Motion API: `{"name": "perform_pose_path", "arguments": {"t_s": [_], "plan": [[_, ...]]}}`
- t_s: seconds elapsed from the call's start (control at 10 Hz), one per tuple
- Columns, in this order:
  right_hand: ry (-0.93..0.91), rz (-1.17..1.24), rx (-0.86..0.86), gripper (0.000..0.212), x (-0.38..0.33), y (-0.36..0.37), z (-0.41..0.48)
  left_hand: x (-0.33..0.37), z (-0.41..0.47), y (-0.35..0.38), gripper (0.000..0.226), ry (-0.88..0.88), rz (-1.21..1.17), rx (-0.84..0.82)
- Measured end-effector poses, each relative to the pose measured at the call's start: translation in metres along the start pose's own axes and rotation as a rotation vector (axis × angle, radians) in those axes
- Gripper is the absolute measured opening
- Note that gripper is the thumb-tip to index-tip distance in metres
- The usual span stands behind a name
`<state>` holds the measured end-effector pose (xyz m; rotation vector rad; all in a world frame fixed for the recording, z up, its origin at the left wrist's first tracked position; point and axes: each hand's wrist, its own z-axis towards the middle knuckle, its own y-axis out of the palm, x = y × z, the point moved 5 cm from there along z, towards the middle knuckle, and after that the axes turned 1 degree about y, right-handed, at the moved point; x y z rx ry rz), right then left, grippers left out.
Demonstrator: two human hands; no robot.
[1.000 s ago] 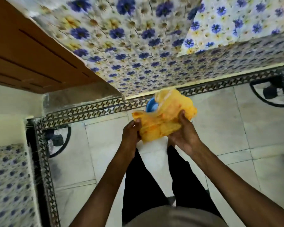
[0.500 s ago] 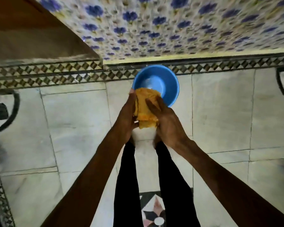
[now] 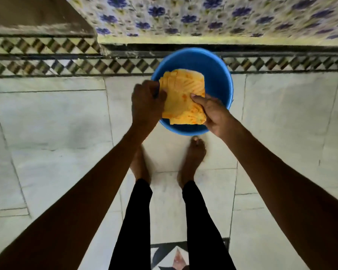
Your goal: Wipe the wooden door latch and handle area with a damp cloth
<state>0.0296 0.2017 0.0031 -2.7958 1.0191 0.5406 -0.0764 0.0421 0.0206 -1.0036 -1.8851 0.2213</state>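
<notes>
A folded yellow cloth (image 3: 181,96) with orange marks hangs over a blue plastic bucket (image 3: 217,75) on the floor. My left hand (image 3: 146,102) grips the cloth's left edge. My right hand (image 3: 213,112) pinches its lower right corner, the thumb lying on top. The wooden door, its latch and its handle are out of view; only a brown wooden surface (image 3: 27,10) shows at the top left.
The bucket stands against a wall covered in blue-flower tiles (image 3: 203,16), beside a black-and-white diamond border strip (image 3: 47,63). My bare feet (image 3: 193,154) stand just behind the bucket on pale marble floor (image 3: 57,123). A patterned floor inlay (image 3: 176,256) lies between my legs.
The view has tilted down from the wall to the floor. Both hands lowered the cloth from chest height to just over the blue bucket, folding it flatter.
</notes>
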Motion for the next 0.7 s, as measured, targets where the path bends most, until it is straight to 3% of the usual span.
{"name": "perform_pose_path", "arguments": {"t_s": [0.1, 0.2, 0.3, 0.4, 0.5, 0.6, 0.7], "plan": [[-0.102, -0.144, 0.021, 0.034, 0.003, 0.005, 0.054, -0.013, 0.015, -0.005, 0.054, 0.163, 0.258, 0.303], [-0.163, -0.332, 0.019, 0.013, 0.003, 0.011, 0.096, -0.031, 0.033, 0.014, 0.060, 0.195, 0.289, 0.211], [-0.117, -0.370, -0.037, 0.014, 0.009, 0.017, 0.131, -0.050, 0.044, 0.030, 0.051, 0.227, 0.250, 0.172], [-0.145, -0.557, 0.163, 0.013, 0.010, 0.005, 0.150, -0.054, 0.042, 0.036, 0.047, 0.273, 0.106, 0.152], [-0.175, -0.616, 0.391, 0.027, 0.011, -0.013, 0.149, -0.052, 0.040, 0.037, 0.042, 0.257, -0.014, 0.150], [-0.163, -0.675, 0.398, 0.007, 0.011, -0.014, 0.140, -0.047, 0.042, 0.034, 0.037, 0.200, -0.035, 0.125], [-0.114, -0.625, 0.267, 0.005, 0.013, -0.007, 0.127, -0.045, 0.043, 0.031, 0.036, 0.132, -0.017, 0.103]]}}
